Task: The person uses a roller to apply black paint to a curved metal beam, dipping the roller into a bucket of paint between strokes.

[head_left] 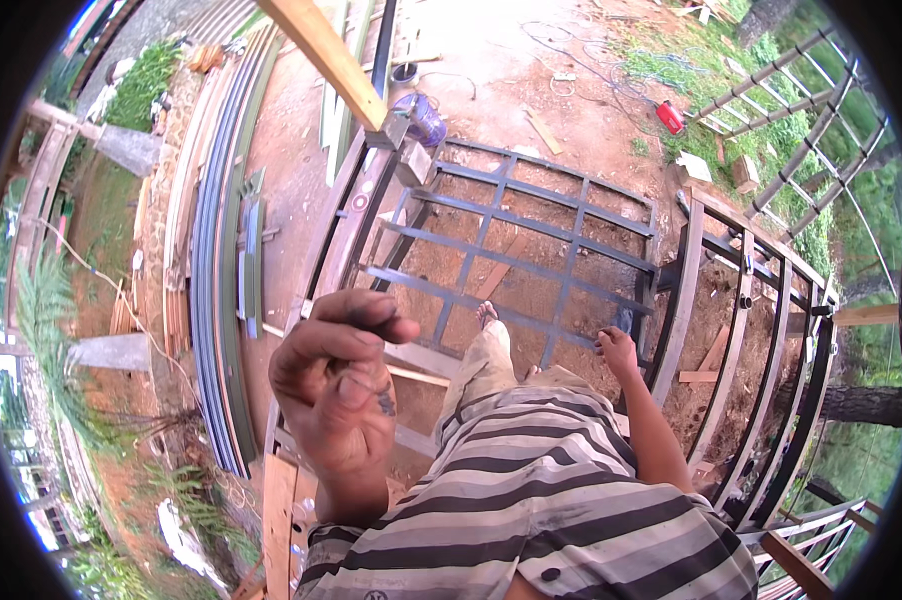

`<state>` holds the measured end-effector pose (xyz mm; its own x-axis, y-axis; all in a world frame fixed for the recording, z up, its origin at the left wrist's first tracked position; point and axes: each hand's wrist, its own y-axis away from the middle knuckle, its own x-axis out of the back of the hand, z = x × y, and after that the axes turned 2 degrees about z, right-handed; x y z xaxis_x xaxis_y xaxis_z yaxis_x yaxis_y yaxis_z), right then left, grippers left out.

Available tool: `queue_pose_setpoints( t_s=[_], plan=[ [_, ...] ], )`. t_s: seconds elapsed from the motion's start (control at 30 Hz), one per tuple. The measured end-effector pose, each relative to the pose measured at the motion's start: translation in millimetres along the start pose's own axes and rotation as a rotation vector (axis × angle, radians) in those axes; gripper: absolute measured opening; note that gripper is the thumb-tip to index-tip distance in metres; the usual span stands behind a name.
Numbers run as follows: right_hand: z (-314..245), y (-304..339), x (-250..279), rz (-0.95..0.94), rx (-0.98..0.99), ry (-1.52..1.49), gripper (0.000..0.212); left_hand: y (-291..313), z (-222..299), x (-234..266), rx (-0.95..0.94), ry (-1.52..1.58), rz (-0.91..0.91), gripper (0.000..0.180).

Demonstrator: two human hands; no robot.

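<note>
Left hand: over the steel grid's near left side; fingers curled inward, nothing visible in them; whether tips meet, cannot tell.
Right hand: above grid's near right part; fingers loosely bent, slightly apart, apparently empty.
Steel grid: ahead of the hands, over soil; crossing bars in place, joints unreadable.
Left to do: bays uncovered; judged partly built.
Long metal bars: left of grid, stacked, judged unfitted.

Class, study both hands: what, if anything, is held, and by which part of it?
No held thing shows in the curled left hand or in the right hand.
</note>
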<state>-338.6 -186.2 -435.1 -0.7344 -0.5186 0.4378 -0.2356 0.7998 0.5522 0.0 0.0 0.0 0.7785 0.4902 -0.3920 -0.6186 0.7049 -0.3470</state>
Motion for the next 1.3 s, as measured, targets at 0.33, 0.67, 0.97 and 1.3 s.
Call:
queue_pose_setpoints(
  t_s=[0.33,0.67,0.97,1.3],
  plan=[
    [110,-168,-80,0.091,-0.105,0.539,0.044,-180,-140,89,-0.337,0.256,-0.771,0.021],
    [-76,-350,-151,-0.241,0.035,0.655,0.037,-282,-234,36,-0.061,0.996,-0.691,0.088],
    [-76,-531,-148,0.027,-0.24,0.221,0.036,-408,-388,59,0.099,1.136,-0.832,0.08],
    [-117,-634,-142,0.106,-0.259,0.327,0.039,-549,-496,46,0.313,1.272,-0.894,0.093]
  ],
)
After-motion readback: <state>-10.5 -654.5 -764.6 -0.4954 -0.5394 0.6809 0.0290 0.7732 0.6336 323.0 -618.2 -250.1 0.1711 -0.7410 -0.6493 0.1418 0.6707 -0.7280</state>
